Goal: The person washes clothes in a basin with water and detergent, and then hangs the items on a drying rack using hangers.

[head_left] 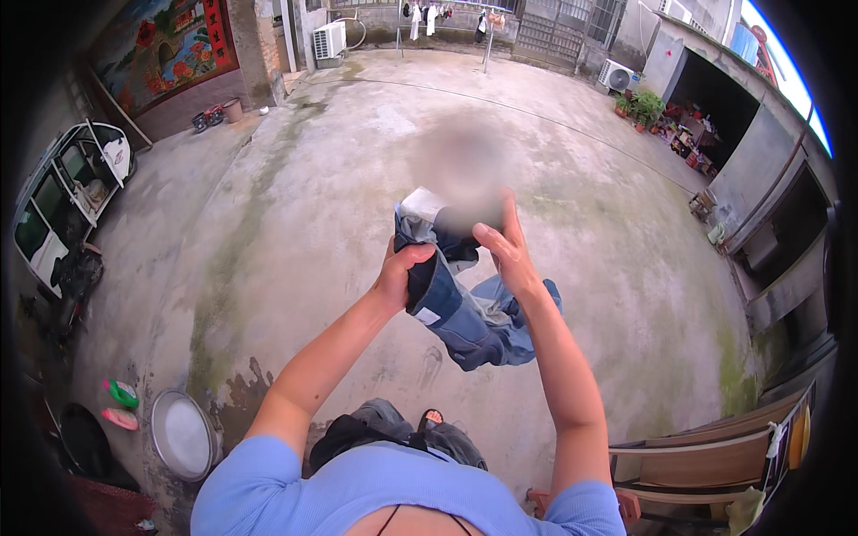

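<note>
A pair of blue denim jeans (469, 326) hangs bunched in front of me, held up off the concrete ground. My left hand (394, 275) is closed on its left edge, thumb on top, beside a dark open fold and a small white label. On the other side my right hand (509, 255) grips the upper part, its thumb pointing inward. A blurred patch covers the top of the cloth and the right fingertips. Pale lining shows at the upper left, and the lower part of the jeans dangles under my right wrist.
At lower left stand a metal basin (185, 436), a green bottle (121, 393), a pink bottle (119, 418) and a black tub (83, 438). A wooden folding frame (693, 469) is at lower right. Farther off are a white vehicle (73, 192), potted plants (645, 107) and hanging laundry (432, 20).
</note>
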A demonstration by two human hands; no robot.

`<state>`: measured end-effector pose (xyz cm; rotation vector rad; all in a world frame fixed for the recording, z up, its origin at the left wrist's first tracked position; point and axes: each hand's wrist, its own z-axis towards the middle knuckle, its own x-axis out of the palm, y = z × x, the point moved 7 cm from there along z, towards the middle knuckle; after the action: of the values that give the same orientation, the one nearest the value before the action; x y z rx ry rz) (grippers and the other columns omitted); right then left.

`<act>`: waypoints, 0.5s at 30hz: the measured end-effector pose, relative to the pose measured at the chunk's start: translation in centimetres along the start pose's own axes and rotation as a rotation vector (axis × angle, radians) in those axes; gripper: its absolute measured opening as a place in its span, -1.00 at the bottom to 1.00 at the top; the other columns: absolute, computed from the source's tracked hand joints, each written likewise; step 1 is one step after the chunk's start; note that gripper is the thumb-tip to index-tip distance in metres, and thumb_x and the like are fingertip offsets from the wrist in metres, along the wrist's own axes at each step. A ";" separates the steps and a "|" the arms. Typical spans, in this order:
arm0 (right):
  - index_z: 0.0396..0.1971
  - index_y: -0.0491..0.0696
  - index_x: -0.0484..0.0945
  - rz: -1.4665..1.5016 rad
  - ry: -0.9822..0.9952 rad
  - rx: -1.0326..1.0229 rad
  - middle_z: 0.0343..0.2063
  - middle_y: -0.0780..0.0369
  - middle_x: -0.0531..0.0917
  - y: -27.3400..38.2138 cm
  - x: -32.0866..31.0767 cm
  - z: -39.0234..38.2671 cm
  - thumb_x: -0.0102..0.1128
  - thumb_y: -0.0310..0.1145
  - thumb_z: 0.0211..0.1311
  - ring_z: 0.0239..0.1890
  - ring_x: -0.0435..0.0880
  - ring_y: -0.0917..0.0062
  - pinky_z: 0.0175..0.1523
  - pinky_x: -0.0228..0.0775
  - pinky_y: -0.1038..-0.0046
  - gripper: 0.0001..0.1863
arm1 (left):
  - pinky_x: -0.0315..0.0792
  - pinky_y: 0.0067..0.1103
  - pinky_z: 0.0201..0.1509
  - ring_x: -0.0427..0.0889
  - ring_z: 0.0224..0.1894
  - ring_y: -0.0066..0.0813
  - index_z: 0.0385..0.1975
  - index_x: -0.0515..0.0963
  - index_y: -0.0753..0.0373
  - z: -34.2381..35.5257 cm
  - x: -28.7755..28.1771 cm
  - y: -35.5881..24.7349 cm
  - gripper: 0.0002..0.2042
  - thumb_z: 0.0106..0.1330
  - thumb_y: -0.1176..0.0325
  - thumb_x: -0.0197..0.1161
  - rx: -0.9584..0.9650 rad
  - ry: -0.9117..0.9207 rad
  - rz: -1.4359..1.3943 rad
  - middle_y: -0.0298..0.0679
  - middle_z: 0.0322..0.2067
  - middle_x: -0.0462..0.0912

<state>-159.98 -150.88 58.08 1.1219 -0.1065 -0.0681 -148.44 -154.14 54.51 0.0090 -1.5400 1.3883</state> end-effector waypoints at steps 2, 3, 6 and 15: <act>-0.25 0.04 0.23 0.183 -0.016 0.006 -0.03 0.22 0.21 -3.2 -3.1 5.3 0.06 -0.41 0.00 -0.02 0.34 0.46 0.01 0.20 0.48 -0.70 | 0.42 -0.60 -0.30 0.54 -0.38 -0.47 -0.21 0.42 0.39 6.2 -2.9 0.4 -0.66 -0.03 0.41 0.09 0.042 -0.038 -0.005 -0.18 -0.33 0.53; -0.25 0.03 0.22 0.291 -0.039 -0.018 -0.08 0.23 0.26 -4.3 -4.4 8.0 0.04 -0.39 0.06 -0.06 0.38 0.46 -0.03 0.24 0.50 -0.73 | 0.42 -0.61 -0.32 0.54 -0.39 -0.48 -0.22 0.43 0.39 9.6 -4.9 1.2 -0.67 -0.04 0.41 0.09 0.019 -0.049 0.068 -0.19 -0.34 0.53; -0.21 0.02 0.17 0.620 -0.199 -0.032 -0.25 0.24 0.40 -7.4 -8.2 15.7 -0.01 -0.25 0.21 -0.22 0.48 0.48 -0.17 0.37 0.54 -0.74 | 0.40 -0.62 -0.30 0.52 -0.39 -0.53 -0.25 0.46 0.37 19.1 -8.5 2.2 -0.68 -0.07 0.44 0.10 -0.020 -0.042 0.151 -0.24 -0.38 0.54; -0.17 0.00 0.24 -0.113 -0.228 -0.357 -0.11 0.28 0.29 -14.7 -19.7 39.2 0.03 -0.34 0.18 -0.08 0.29 0.63 0.04 0.10 0.56 -0.74 | 0.28 -0.59 0.03 0.44 -0.10 -0.50 0.02 0.29 0.31 46.9 -12.6 0.2 -0.39 -0.21 0.43 0.12 -0.116 0.272 0.300 -0.19 0.02 0.36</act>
<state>-184.22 -190.20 60.67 0.7595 -0.2251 -0.3044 -172.82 -196.15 54.65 -0.4807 -1.4280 1.4591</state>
